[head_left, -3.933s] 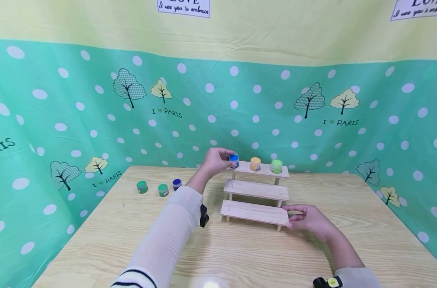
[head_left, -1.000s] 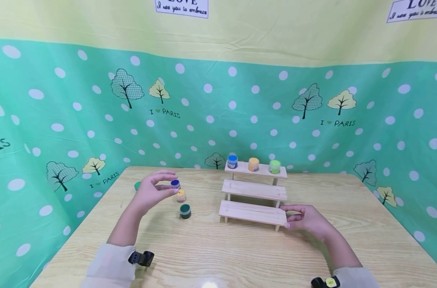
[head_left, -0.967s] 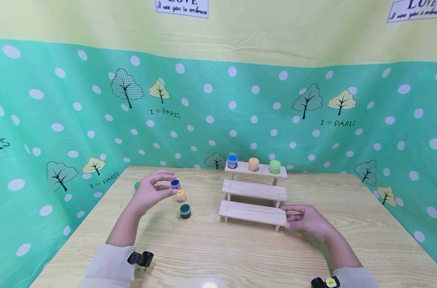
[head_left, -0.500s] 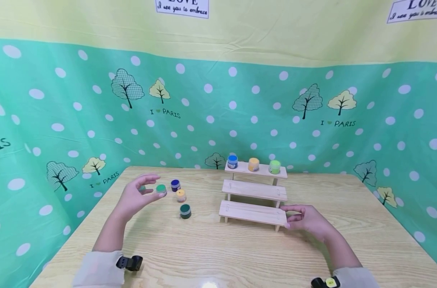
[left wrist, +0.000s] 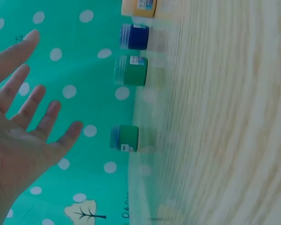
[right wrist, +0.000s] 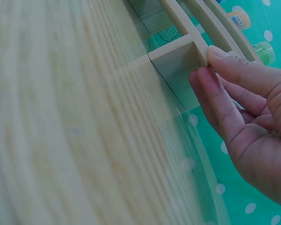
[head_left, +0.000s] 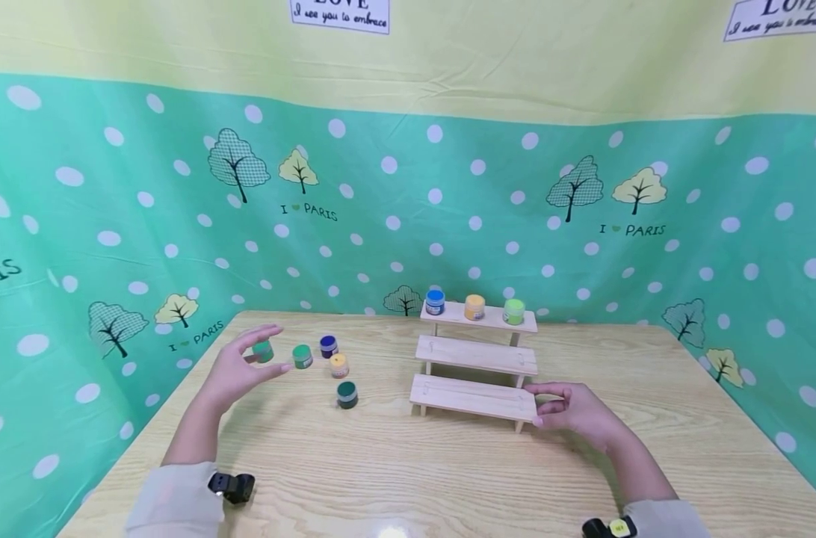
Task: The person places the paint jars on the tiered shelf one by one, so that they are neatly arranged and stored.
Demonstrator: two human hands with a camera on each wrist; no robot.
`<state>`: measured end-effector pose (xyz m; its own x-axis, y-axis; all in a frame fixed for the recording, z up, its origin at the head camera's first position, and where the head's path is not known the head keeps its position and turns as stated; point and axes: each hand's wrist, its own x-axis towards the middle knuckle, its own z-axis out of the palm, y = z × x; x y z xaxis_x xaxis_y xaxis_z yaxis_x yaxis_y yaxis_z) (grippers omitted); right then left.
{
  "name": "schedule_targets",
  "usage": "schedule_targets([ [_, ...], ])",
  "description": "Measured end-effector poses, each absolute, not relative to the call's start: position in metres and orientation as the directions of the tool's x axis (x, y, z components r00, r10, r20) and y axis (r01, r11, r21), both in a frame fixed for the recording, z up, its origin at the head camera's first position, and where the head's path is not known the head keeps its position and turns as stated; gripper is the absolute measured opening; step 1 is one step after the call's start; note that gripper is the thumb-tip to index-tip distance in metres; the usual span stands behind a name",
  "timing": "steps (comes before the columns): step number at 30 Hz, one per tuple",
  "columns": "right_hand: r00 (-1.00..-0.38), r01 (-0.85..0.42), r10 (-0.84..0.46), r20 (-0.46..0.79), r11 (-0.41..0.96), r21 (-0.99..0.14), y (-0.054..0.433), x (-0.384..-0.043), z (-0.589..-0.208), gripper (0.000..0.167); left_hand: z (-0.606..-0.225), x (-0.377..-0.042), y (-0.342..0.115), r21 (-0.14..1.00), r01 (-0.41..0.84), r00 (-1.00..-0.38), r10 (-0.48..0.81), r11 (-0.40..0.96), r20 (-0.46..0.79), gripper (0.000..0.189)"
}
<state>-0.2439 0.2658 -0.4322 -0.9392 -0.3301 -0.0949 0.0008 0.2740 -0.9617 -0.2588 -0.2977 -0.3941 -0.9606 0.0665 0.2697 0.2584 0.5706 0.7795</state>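
My left hand [head_left: 236, 371] is held over the table's left side, thumb and fingers spread with nothing between them. Just beyond it stands a green paint jar [head_left: 263, 351], and a second green paint jar [head_left: 303, 356] sits to the right of the fingertips. The left wrist view shows the fingers apart from both jars. With thumb and fingers, my right hand [head_left: 572, 411] pinches the right end of the lowest step of a three-tier wooden stand [head_left: 475, 396]. On the top step are a blue paint jar [head_left: 435, 302], an orange paint jar [head_left: 474, 307] and a light green paint jar [head_left: 514, 311].
Several more jars stand on the wooden table [head_left: 381, 478] left of the stand: a dark blue one [head_left: 329, 346], an orange one [head_left: 339, 365] and a dark green one [head_left: 347, 394]. A dotted green curtain [head_left: 354, 261] hangs behind the table and along its sides.
The blue jar, earlier in my left hand at the top step, now stands there released. My left hand has moved back left, past the orange and dark blue jars. My right hand keeps its hold.
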Motion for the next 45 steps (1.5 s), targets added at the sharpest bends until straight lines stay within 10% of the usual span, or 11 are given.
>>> schedule_targets([
  [45, -0.939, 0.011, -0.329, -0.101, 0.264, -0.964, 0.267, -0.247, -0.437, 0.064, -0.438, -0.314, -0.345, 0.837, -0.069, -0.994, -0.113, 0.543, -0.008, 0.076],
])
